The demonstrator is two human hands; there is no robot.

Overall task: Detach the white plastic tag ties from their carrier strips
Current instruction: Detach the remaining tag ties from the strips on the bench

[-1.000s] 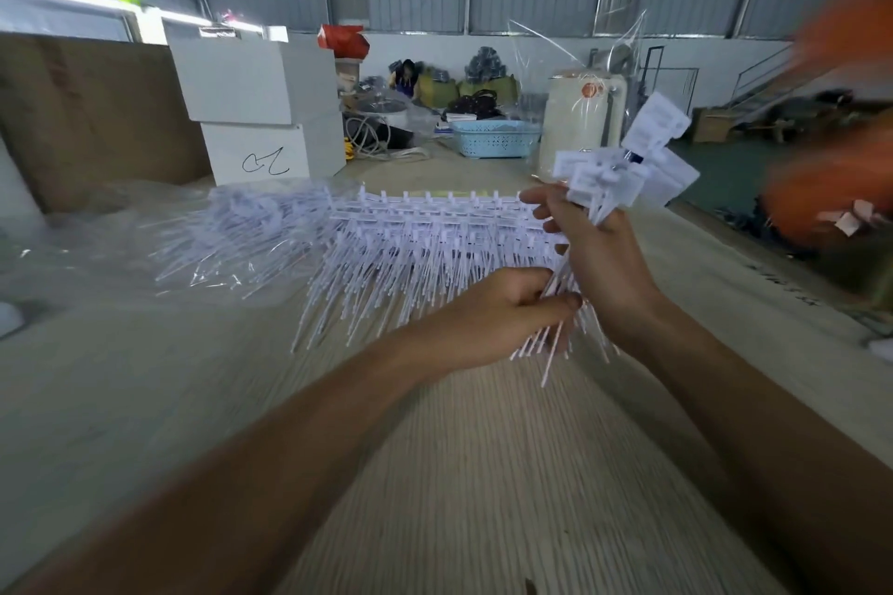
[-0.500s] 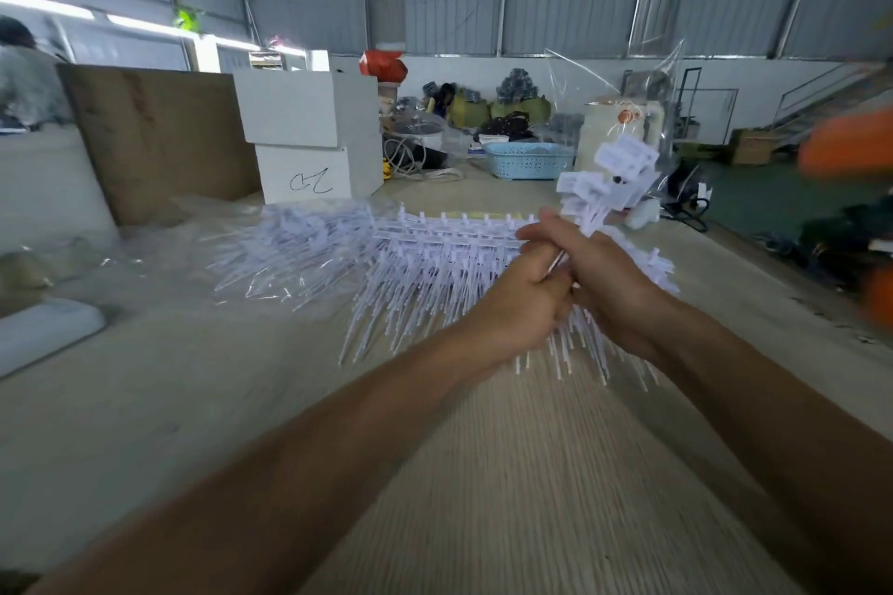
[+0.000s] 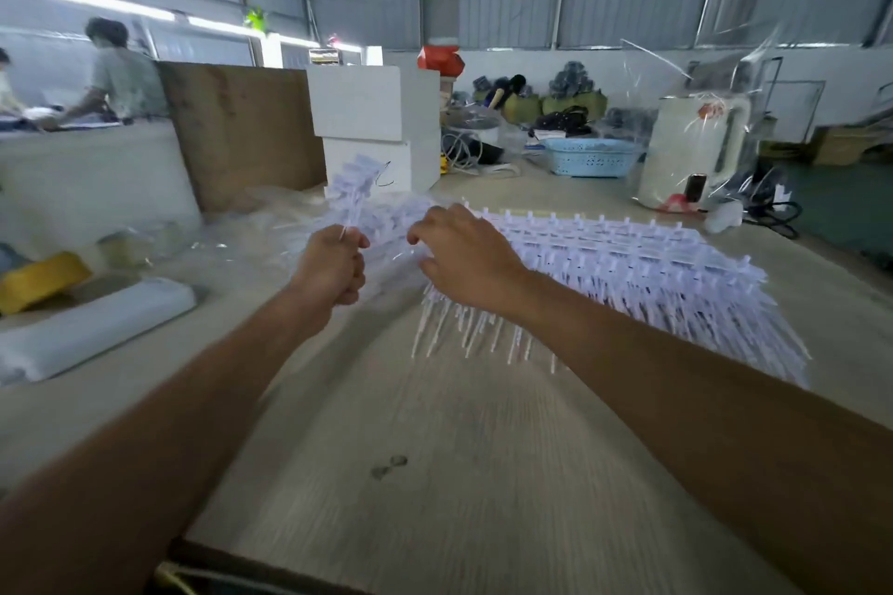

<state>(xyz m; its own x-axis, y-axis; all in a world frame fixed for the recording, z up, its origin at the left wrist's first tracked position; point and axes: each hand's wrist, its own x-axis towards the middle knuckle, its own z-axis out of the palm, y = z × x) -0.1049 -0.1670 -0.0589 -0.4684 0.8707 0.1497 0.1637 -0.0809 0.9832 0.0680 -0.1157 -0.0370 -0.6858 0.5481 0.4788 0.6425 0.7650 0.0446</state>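
Note:
A wide stack of white plastic tag ties on their carrier strips [image 3: 628,266] lies on the pale table [image 3: 459,473], spreading right of centre with thin tails pointing toward me. My left hand [image 3: 331,263] grips a bundle of detached tag ties [image 3: 352,188] whose flat heads fan out above my fist. My right hand [image 3: 464,256] hovers over the left end of the stack with fingers loosely curled; whether they pinch any tie is hidden by blur. A heap of loose white ties [image 3: 386,227] lies just behind both hands.
Crumpled clear plastic [image 3: 241,227] covers the table's back left. A white roll [image 3: 92,329] and a yellow object [image 3: 38,280] lie at the left. White boxes [image 3: 372,126], a brown board [image 3: 241,130], a blue basket [image 3: 589,157] and a white kettle [image 3: 696,150] stand behind. People work at far left.
The bundle of detached ties has passed from my right hand to my left, which moved left with it. My hands have separated, and the view swung left.

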